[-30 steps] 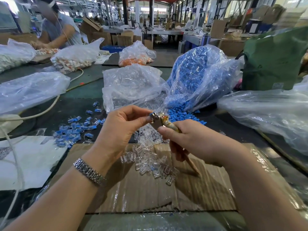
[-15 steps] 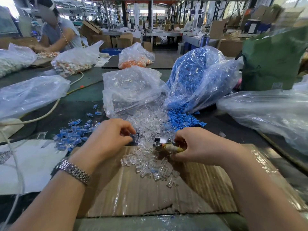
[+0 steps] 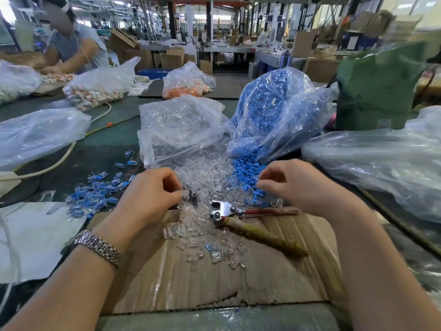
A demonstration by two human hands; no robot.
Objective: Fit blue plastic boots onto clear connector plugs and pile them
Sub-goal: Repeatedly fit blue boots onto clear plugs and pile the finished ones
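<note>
Loose clear connector plugs [image 3: 202, 177] spill from a clear bag [image 3: 181, 130] onto the cardboard [image 3: 214, 283]. Blue boots [image 3: 245, 170] spill from the blue-filled bag [image 3: 274, 108] beside them. My left hand [image 3: 148, 194] pinches one clear plug [image 3: 185, 194] at the pile's left edge. My right hand [image 3: 300, 185] hovers at the blue boots with thumb and fingers curled but apart, nothing visible between them. Finished plugs with blue boots [image 3: 95, 192] lie piled at the left.
Pliers [image 3: 229, 209] with wrapped handles lie on the cardboard between my hands. Large plastic bags [image 3: 381, 163] crowd the right and left. A green bag [image 3: 377, 87] stands at the back right. A white cable [image 3: 59, 158] runs at left. Another person [image 3: 71, 46] works at far left.
My right hand has let go of the pliers, which now lie on the cardboard, and has moved up to the blue boots. My left hand has dropped to the clear plugs.
</note>
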